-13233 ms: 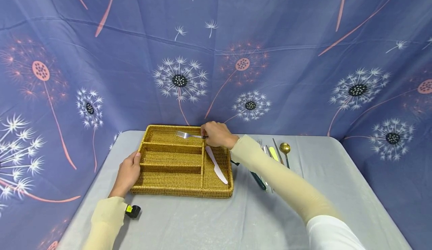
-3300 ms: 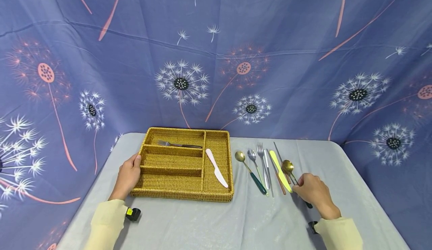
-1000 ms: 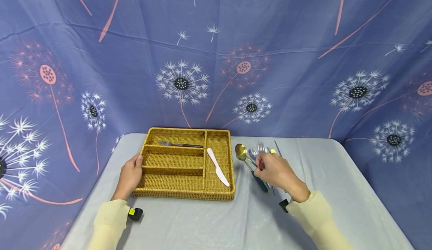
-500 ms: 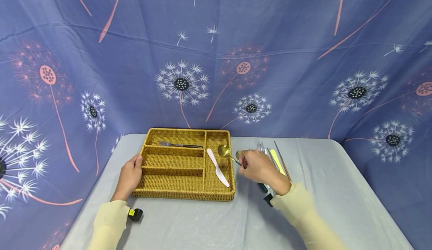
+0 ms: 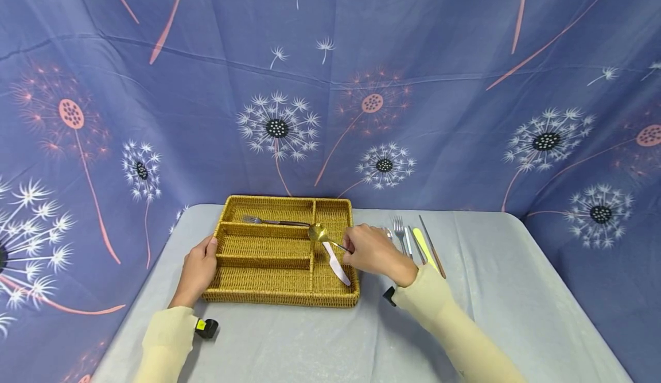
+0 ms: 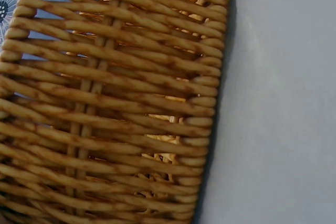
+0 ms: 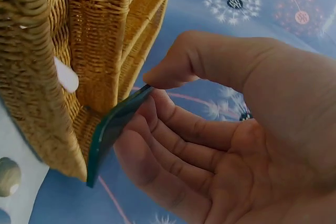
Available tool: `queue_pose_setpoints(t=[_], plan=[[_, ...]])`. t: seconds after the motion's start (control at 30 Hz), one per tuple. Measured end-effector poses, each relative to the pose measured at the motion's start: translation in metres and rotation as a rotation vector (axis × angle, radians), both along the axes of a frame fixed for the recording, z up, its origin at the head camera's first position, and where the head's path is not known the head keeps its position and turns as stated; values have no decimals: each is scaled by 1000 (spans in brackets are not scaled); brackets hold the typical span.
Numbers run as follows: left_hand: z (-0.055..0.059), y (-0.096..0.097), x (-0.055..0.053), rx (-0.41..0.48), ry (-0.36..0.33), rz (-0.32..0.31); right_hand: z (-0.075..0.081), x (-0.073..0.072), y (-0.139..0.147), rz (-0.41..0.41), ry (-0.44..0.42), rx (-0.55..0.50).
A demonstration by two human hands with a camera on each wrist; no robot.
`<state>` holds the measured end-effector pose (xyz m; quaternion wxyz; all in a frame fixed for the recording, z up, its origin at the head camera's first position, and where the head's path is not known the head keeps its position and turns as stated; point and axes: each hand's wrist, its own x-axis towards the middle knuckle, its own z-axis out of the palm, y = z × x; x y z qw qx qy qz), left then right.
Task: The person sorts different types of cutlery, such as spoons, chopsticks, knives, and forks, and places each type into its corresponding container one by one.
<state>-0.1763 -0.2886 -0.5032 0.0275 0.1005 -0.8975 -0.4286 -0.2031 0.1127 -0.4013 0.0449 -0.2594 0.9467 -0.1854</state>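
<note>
My left hand point(image 5: 195, 269) grips the left rim of the wicker tray point(image 5: 281, 300); in the left wrist view the tray's woven wall point(image 6: 115, 103) hides the fingers. My right hand point(image 5: 376, 251) is over the tray's right side, pinching a gold spoon point(image 5: 318, 232) by its handle. From the right wrist the dark green handle point(image 7: 118, 124) shows between thumb and fingertips. The spoon's bowl hangs over the divider, above a pale pink knife point(image 5: 338, 268) in the right compartment. A dark-handled fork point(image 5: 286, 223) lies in the top left compartment.
Right of the tray lie more pieces of cutlery: a silver fork point(image 5: 399, 228), a yellow knife point(image 5: 424, 246) and a brown-ended stick point(image 5: 438, 261) among them. My right forearm partly covers this row. A patterned blue cloth point(image 5: 454, 113) hangs behind the table.
The right hand took up the gold spoon at the row's right end and carried it left, over the tray. Earlier it let go of the fork there. The left hand stays put.
</note>
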Motion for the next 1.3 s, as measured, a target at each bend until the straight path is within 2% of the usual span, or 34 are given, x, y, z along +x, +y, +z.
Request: queue_pose_setpoints(t=[0.3, 0.53, 0.87, 1.3], plan=[[0, 1, 0, 2, -16, 1, 2, -12, -27, 121, 40, 77], [-1, 3, -1, -6, -24, -8, 3, -19, -49, 165, 25, 110], [0, -1, 0, -13, -11, -23, 10, -32, -100, 239, 33, 220], [1, -1, 1, 2, -8, -20, 7, -46, -133, 243, -30, 229]])
